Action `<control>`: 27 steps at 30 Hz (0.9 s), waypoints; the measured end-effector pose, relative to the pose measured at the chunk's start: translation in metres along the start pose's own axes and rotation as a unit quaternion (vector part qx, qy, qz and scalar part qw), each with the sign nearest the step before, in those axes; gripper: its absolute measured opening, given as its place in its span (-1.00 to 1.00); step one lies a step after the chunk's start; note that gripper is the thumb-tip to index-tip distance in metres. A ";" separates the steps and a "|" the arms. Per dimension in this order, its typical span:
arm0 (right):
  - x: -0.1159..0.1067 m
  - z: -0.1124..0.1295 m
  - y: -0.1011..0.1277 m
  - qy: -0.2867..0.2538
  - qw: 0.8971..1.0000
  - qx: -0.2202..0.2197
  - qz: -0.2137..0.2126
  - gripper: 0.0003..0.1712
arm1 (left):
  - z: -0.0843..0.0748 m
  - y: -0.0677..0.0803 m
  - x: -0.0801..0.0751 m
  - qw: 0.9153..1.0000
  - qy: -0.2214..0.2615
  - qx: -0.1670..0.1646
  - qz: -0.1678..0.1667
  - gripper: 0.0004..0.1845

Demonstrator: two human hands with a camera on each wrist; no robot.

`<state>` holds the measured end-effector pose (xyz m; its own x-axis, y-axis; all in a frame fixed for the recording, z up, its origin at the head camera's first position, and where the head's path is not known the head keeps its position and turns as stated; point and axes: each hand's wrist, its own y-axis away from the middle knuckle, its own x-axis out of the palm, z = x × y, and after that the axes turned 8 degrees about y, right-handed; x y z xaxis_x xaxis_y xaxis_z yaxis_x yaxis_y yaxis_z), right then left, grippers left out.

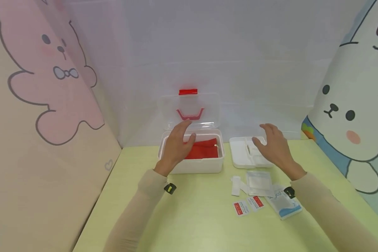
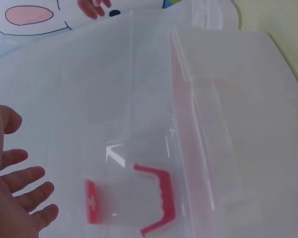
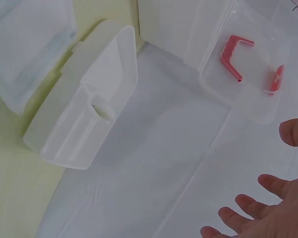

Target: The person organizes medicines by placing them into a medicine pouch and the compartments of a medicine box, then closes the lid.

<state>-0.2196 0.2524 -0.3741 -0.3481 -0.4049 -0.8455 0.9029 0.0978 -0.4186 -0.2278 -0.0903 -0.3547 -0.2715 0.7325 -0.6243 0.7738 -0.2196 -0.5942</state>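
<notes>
In the head view my left hand point(image 1: 177, 144) hovers over the left part of a white plastic box point(image 1: 196, 166), fingers loosely extended and holding nothing. A red zip pouch point(image 1: 204, 149) lies inside the box, partly hidden by that hand. The clear lid point(image 1: 208, 110) stands raised behind, with a red handle point(image 1: 190, 116) and red latch point(image 1: 188, 91). My right hand point(image 1: 276, 147) hangs above the white compartment tray point(image 1: 240, 154), its fingers spread and bare. Both wrist views show empty hands, with the tray point(image 3: 84, 119) whole in the right one.
Before the tray lie two red-and-white sachets point(image 1: 240, 208), white strips point(image 1: 236, 185), a clear packet with a white pad point(image 1: 259, 183) and a blue-and-white packet point(image 1: 285, 203). White sheeting point(image 1: 255, 70) hangs behind the yellow-green table point(image 1: 189, 210); cartoon-printed panels point(image 1: 63, 105) flank it.
</notes>
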 end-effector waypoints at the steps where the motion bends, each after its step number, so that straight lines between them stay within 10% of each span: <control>1: -0.001 -0.002 0.001 0.001 1.000 0.000 0.000 -0.33 | -0.004 -0.001 0.003 1.000 0.000 0.003 0.003 -0.48; 17: -0.002 -0.038 0.016 0.023 0.999 0.032 0.007 -0.37 | -0.076 -0.013 0.085 0.997 0.048 0.018 0.053 -0.56; 27: 0.006 -0.057 0.017 0.028 0.997 0.050 0.050 -0.33 | -0.091 -0.008 0.151 0.989 0.000 -0.073 0.131 -0.54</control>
<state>-0.2207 0.3030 -0.4050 -0.2666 -0.3462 -0.8995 0.9534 0.0424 -0.2989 -0.2229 0.0805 -0.3980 -0.0514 0.6635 -0.7464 0.8918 -0.3060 -0.3333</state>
